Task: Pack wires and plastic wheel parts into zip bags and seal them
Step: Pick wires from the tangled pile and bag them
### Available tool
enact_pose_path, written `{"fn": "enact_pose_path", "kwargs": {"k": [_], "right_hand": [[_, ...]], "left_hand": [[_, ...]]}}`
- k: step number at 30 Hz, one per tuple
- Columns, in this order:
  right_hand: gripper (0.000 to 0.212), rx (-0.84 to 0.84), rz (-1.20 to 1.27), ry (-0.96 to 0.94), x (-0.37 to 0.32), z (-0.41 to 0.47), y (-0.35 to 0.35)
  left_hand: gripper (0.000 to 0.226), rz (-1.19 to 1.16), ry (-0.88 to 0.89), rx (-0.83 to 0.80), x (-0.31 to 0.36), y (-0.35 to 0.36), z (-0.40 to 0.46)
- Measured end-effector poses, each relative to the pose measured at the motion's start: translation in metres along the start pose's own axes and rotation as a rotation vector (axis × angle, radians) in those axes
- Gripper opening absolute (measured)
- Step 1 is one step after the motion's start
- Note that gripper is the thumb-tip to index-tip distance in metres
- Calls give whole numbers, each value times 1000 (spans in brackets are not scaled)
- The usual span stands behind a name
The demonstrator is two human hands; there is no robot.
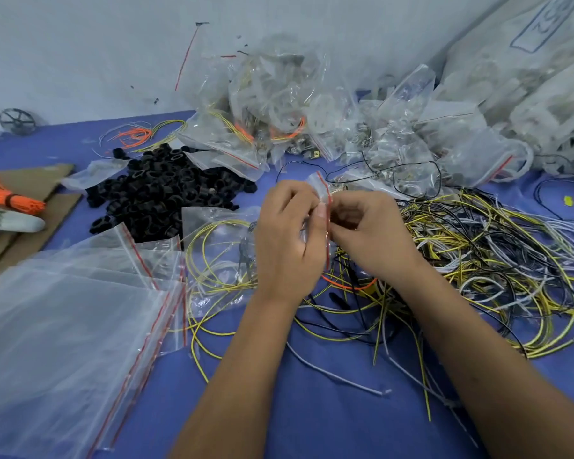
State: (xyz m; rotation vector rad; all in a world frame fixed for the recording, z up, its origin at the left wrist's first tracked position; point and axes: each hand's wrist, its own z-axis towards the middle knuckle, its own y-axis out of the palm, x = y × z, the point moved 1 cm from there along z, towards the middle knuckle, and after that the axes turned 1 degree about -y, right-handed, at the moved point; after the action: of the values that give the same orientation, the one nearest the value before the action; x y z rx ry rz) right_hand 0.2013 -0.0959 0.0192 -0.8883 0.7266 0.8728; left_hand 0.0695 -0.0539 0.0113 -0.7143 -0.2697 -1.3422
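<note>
While we hold a small zip bag (323, 207) upright between both hands above the middle of the table (312, 409), its red seal strip runs between our fingers. Our left hand (287, 233) grips the bag's body with curled fingers and a thumb laid along the strip; our right hand (368, 230) pinches the same edge from the other side. We judge this to be the sealing step, though what the bag holds is hidden behind our fingers.

Much seems done already: a heap of filled bags (279, 104) sits at the back against the wall (80, 54), several with yellow and orange wires showing inside. Much is left too. A big tangle of loose wires (484, 253), yellow, black and white, spreads to the right and under our forearms, a pile of black plastic wheel parts (159, 193) lies to the left of our hands, and a stack of empty zip bags (63, 326) waits at the near left.

Blue covering lies over the table. At the far left we see brown cardboard (30, 193) with a tied bundle of orange wires (10, 195) on it, and a single spoked wheel (16, 120) by the pale wall.
</note>
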Motion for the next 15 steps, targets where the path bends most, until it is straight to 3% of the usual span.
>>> {"fn": "enact_pose_path", "kwargs": {"k": [4,7,9,11,15], "right_hand": [[25,-60,43,-52,-2,-1,0],[20,-71,114,-32,-6,-2,0],[21,-37,22,-35,-6,-1,-4],[35,-49,-228,-74,-6,-1,-6],[21,-350,-372,-5,-4,-2,2]], "left_hand": [[20,3,58,15,7,2,0],[21,-2,53,62,7,3,-1],[20,-7,37,86,7,3,-2],[19,-11,16,94,6,3,-2],[19,-44,-10,88,6,6,-3]]}}
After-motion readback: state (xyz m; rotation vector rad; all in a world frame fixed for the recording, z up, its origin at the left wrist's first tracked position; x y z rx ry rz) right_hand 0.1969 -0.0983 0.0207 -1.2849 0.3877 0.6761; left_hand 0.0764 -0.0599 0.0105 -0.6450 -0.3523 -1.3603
